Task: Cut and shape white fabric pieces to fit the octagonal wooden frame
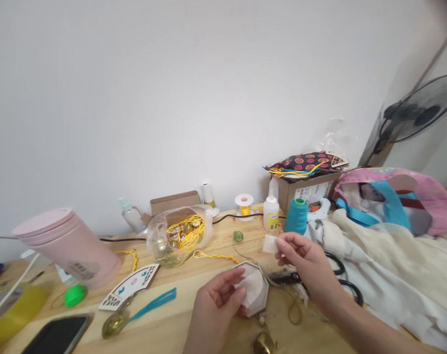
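Note:
My left hand (223, 300) has its fingers closed on a white octagonal piece (262, 295), thumb over a round white patch (252, 285) on its face. Held up to the right, between thumb and fingertips of my right hand (300, 255), is a small white square (270, 244). A bead and a brass bell (263, 342) hang at the lower edge of the octagonal piece. Black-handled scissors (291, 278) lie beneath my right hand, and a thin green cord runs from a small green ball of thread (238, 236) towards the octagonal piece.
On the wooden table (164, 327) stand a pink tumbler (68, 246), a glue bottle (271, 214) and a teal thread cone (296, 216). A phone (57, 336), a fan-shaped piece (129, 287) and yellow tape (16, 314) lie left. Cloth (400, 265) covers the right side.

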Motion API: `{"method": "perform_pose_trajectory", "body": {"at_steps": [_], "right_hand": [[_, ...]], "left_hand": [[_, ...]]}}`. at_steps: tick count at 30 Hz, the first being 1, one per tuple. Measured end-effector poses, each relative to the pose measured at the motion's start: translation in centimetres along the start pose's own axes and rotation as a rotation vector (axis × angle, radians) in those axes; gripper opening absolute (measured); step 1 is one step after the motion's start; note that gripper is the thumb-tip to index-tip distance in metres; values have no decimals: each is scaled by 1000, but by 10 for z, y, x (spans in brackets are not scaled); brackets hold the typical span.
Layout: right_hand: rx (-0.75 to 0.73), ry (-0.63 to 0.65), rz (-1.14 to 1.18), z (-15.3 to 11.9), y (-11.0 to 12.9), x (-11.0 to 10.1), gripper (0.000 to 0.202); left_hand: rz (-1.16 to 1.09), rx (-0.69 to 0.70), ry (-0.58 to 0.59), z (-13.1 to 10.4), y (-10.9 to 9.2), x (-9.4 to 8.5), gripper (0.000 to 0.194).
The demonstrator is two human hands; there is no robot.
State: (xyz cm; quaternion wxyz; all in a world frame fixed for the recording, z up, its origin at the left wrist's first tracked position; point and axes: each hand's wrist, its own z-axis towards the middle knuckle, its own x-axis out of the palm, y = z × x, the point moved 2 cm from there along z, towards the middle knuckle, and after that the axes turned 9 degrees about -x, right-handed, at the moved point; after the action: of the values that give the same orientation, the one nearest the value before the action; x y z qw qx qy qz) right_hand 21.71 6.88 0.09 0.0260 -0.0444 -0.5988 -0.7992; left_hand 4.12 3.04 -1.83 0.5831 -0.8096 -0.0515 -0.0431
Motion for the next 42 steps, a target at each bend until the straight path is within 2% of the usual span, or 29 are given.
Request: {"method": "perform_pose_trajectory", "body": {"at_steps": [3, 6, 11, 14, 17, 19, 23, 25, 27, 30, 36, 39, 42], "right_hand": [[-36, -92, 27, 4, 5, -6, 20], [-70, -156, 56, 6, 9, -9, 20], [-110, -177, 109, 7, 12, -10, 20], [-128, -167, 127, 9, 15, -12, 19], [-132, -155, 133, 10, 17, -12, 19], [-121, -123, 136, 9, 16, -10, 18], [-69, 37, 133, 1, 6, 2, 14], [-47, 126, 115, -3, 0, 9, 13], [-39, 187, 79, -6, -4, 13, 12], [-48, 220, -2, -7, -5, 15, 12], [-88, 286, -211, -9, -2, 18, 11], [-133, 319, -387, -1, 1, 8, 9], [-176, 282, -640, 14, -1, -12, 12]], "left_hand": [[138, 0, 7, 0, -4, 3, 21], [245, 3, 50, 4, -17, 14, 12], [477, 77, 184, 28, -42, 48, 20], [566, 152, 215, 41, -53, 56, 23], [575, 213, 171, 42, -61, 48, 18], [549, 185, 168, 35, -63, 38, 18], [391, 37, 243, 13, -53, 30, 40], [143, -90, 341, 7, -43, 31, 37], [41, -114, 269, 8, -34, 30, 28], [18, -109, 147, 14, -25, 24, 16], [36, -96, 94, 12, -18, 11, 22], [22, -83, 71, 7, -14, 6, 24], [-19, -75, 19, 4, -10, 1, 25]]}}
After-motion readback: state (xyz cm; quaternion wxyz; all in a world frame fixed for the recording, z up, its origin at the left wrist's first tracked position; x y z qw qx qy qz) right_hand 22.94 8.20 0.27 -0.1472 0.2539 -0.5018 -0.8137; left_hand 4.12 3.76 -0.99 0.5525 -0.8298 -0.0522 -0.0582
